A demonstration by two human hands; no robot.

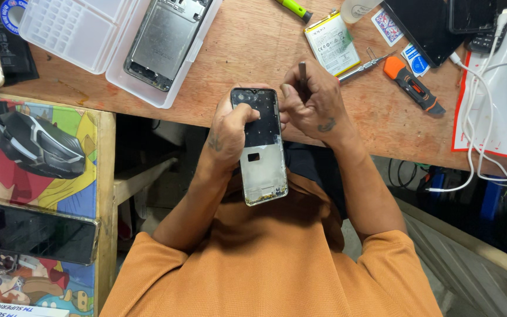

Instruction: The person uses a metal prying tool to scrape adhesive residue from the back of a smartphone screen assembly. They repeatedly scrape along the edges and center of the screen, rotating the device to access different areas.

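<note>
The left hand (230, 132) grips an opened phone (259, 147) at the counter (236, 53) edge; the right hand (312, 103), at 3 o'clock, pinches a thin tool (302, 79).

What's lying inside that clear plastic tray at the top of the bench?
One compartment of the clear plastic tray holds a grey phone frame, lying flat. The ribbed half beside it shows nothing inside. Whatever sits beneath the frame is covered.

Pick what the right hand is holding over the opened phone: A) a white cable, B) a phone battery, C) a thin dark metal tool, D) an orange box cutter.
C: the right hand pinches a thin dark metal tool upright beside the opened phone, which the left hand grips; the box cutter, cable and battery lie on the table.
</note>
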